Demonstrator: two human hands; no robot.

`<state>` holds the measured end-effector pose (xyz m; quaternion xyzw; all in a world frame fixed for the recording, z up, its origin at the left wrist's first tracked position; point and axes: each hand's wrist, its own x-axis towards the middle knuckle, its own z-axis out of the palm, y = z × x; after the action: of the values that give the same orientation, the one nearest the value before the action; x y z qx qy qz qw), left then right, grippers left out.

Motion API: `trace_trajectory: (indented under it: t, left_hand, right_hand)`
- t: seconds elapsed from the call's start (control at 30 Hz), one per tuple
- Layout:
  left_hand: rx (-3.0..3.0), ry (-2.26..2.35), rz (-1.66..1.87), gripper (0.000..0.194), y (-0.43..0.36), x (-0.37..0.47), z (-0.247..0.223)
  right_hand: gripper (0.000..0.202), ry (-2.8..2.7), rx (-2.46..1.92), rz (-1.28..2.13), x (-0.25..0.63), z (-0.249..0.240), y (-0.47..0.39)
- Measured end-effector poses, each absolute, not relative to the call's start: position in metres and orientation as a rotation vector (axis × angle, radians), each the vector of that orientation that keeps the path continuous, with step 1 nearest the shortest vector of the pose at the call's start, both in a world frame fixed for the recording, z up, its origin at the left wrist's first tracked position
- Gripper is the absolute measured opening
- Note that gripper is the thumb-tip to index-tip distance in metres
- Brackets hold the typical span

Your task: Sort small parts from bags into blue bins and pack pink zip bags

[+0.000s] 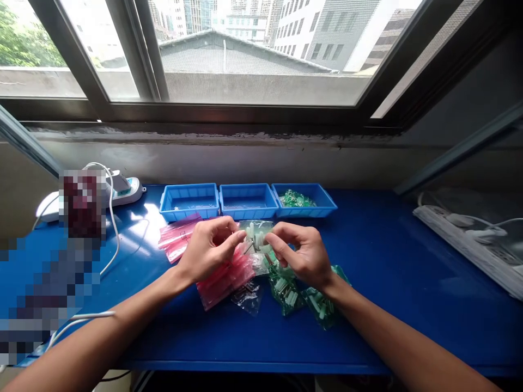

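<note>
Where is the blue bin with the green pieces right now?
In the head view, the blue bin with the green pieces is rightmost in the row of three, beside the middle bin and beyond the right hand.

Pink bags (224,283), green bags (285,294), blue trays (248,213)

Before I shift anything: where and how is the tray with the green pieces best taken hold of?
Probably by the rim at the right end of the tray, coming from above and the right. That rim faces away from the middle tray, which sits close against the other end, and the right hand is in front of the near side.
</note>
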<state>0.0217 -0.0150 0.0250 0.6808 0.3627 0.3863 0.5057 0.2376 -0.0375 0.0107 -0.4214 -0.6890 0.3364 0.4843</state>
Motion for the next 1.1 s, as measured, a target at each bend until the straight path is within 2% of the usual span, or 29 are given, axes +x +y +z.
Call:
trace_trajectory:
  t: [0.23, 0.43, 0.6, 0.97, 1.1]
  left_hand:
    - [1.586, 0.905, 0.933, 0.027, -0.014, 0.024, 0.026]
    - [1.677, 0.96, 1.041, 0.023, -0.015, 0.022, 0.021]
    - [1.861, 0.933, 1.182, 0.009, -0.014, 0.021, 0.017]
    - [2.011, 0.9, 1.299, 0.015, -0.014, 0.02, 0.016]
    - [2.034, 0.973, 1.239, 0.011, -0.014, 0.02, 0.018]
  right_hand:
    - [0.031, -1.6, -1.045, 0.955, 0.239, 0.008, -0.035]
    - [0.019, -1.573, -1.083, 0.896, 0.238, 0.007, -0.035]
    - [0.018, -1.526, -1.017, 0.886, 0.238, 0.006, -0.035]
    - [0.03, -1.65, -0.977, 0.624, 0.242, 0.005, -0.036]
    - [0.013, -1.718, -0.967, 0.748, 0.243, 0.012, -0.034]
